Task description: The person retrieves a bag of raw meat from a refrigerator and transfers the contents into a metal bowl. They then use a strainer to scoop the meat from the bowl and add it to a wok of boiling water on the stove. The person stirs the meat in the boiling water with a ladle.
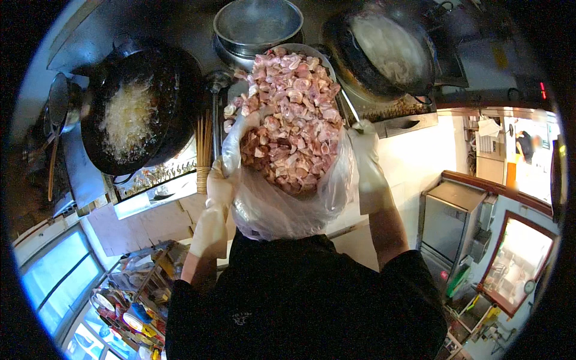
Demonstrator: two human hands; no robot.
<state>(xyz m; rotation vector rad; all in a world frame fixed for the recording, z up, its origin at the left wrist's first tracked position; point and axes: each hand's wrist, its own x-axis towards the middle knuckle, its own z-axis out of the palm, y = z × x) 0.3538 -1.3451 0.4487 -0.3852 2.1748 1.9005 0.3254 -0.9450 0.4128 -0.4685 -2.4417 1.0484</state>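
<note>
A large heap of raw, chopped pieces of meat (292, 117) lies before me. Its near part rests in a clear plastic bag (279, 216) whose mouth faces away from me. The far part lies within a curved pale rim (330, 67), perhaps a basin's; the meat hides the rest of it. My left hand (219, 184), in a pale glove, grips the bag's left side. Also gloved, my right hand (365, 139) is closed at the bag's right edge. A thin metal rod (350, 105) runs up to its fingers; whether they hold it is unclear.
Pale liquid bubbles in a black wok (92, 139) at left. A metal pot (258, 42) stands beyond the meat, and a second wok (369, 58) holds cloudy liquid at right. A bamboo brush (203, 153) lies beside my left hand. A person (525, 146) is far off at right.
</note>
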